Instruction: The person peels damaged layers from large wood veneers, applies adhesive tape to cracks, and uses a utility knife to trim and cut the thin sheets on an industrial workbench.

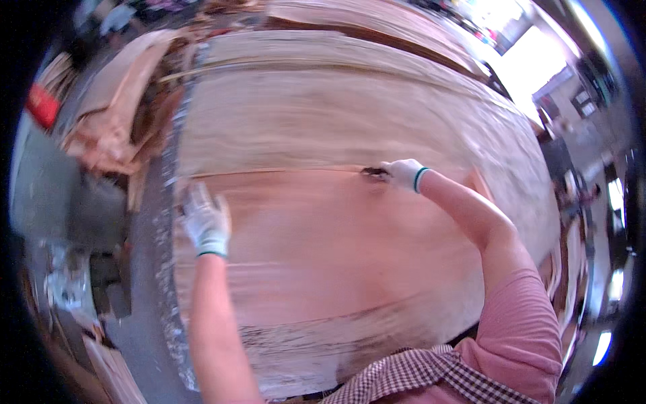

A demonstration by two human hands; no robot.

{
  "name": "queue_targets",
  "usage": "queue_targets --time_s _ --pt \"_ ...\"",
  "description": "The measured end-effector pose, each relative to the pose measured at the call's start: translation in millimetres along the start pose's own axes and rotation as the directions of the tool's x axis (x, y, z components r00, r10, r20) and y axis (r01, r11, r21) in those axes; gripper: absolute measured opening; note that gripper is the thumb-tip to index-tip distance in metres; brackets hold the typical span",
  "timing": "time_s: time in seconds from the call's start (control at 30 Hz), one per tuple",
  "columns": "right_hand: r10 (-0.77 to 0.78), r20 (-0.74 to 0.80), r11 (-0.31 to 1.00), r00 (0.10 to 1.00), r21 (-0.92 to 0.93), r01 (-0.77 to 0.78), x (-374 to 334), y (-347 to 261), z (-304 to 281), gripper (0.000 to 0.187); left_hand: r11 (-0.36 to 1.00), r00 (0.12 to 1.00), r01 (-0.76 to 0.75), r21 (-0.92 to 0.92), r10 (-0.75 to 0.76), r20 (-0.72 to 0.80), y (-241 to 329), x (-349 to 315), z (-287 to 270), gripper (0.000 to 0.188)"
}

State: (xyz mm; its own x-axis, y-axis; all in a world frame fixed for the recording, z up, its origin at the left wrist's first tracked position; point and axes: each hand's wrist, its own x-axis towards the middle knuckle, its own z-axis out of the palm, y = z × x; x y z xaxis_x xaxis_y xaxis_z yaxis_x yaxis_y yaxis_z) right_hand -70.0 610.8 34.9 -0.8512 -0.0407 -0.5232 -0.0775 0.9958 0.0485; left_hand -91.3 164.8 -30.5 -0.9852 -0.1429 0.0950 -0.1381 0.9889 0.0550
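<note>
A: What can be seen in the middle of the frame?

B: A thin reddish sheet (323,249) can be seen there. It is laid flat on a big pale sheet (323,121). Pale parts are left showing above it and below it.

A: Where is the left hand (207,222) held?

B: It is held at the left side of the reddish sheet, left of the middle of the frame. It is covered by a white glove with a green edge. The fingers are spread and pointed up the frame. How hard the hand is pressed down cannot be told.

A: And the right hand (404,174)?

B: It is held just right of the middle, well apart from the left hand. It is gloved in white too. A small dark tool (374,174) is gripped in its curled fingers, right at the top edge of the reddish sheet. The tool is blurred, so its kind cannot be told.

A: What is worn by the person?

B: A pink sleeve (518,303) is seen at the lower right, and a checked cloth (404,370) at the bottom.

A: What else is seen?

B: Torn pieces (108,135) are heaped at the upper left. Near them, at the far left, a red thing (42,106) is seen. More sheets (397,30) are piled along the top.
</note>
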Motion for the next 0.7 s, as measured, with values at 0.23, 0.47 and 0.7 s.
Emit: queue_targets --time_s 0.23,0.47,0.7 --pt "0.190 0.038 0.980 0.981 0.059 -0.192 -87.9 138.4 54.6 0.048 0.976 0.997 -0.058 0.211 0.048 0.053 105.0 -11.6 -22.1 0.063" --pt "-0.026 -0.063 1.000 0.998 0.007 0.027 -87.3 139.6 47.9 0.032 0.781 0.823 -0.567 -0.262 0.553 -0.131 383.6 -184.5 -5.5 0.067" --pt "0.098 -0.122 0.987 0.988 0.140 -0.081 -191.0 223.2 120.7 0.023 0.843 0.844 -0.537 -0.028 0.536 -0.029 406.9 -202.7 11.7 0.063"
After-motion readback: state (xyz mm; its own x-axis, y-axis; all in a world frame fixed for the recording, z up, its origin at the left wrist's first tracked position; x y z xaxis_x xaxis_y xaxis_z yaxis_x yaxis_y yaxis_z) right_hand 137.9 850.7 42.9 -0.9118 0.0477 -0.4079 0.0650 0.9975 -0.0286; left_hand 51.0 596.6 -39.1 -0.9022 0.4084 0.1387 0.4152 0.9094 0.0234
